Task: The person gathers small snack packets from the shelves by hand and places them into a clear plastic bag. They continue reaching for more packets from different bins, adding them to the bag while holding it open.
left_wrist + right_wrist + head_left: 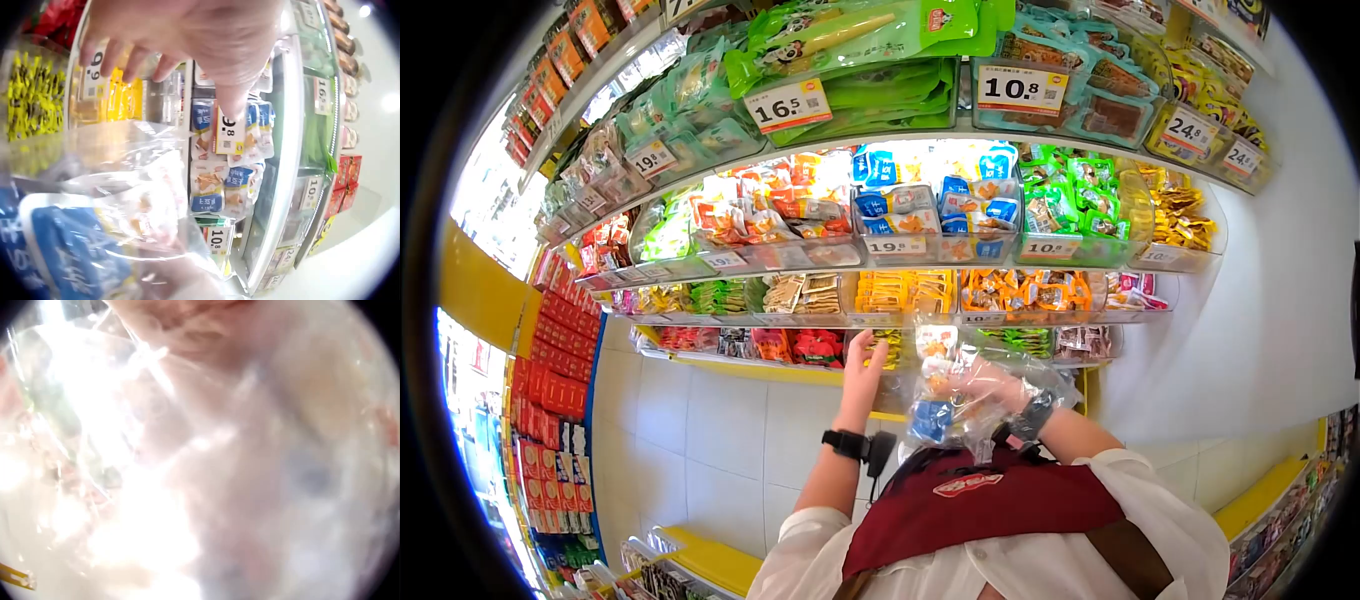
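My right hand [998, 388] grips a clear plastic bag [960, 395] at chest height in front of the lowest shelves. The bag holds several small snack packets, one of them blue [930, 420]. My left hand [867, 348] is raised beside the bag with straight fingers and holds nothing, its fingertips near a bin of yellow packets [887, 350]. In the left wrist view that hand [162, 59] spreads toward the yellow packets [119, 97], with the bag [94, 212] filling the lower left. The right wrist view is blurred by the crumpled bag [206, 475], with part of the hand [187, 325] at the top.
Curved shelves [900, 135] carry clear bins of coloured snack packets with price tags such as 16.5 [788, 105], 10.8 [1022, 90] and 19.8 [895, 244]. Red boxes [560, 350] line the left wall. White floor tiles [720, 440] lie below, beside a yellow low shelf edge [710, 560].
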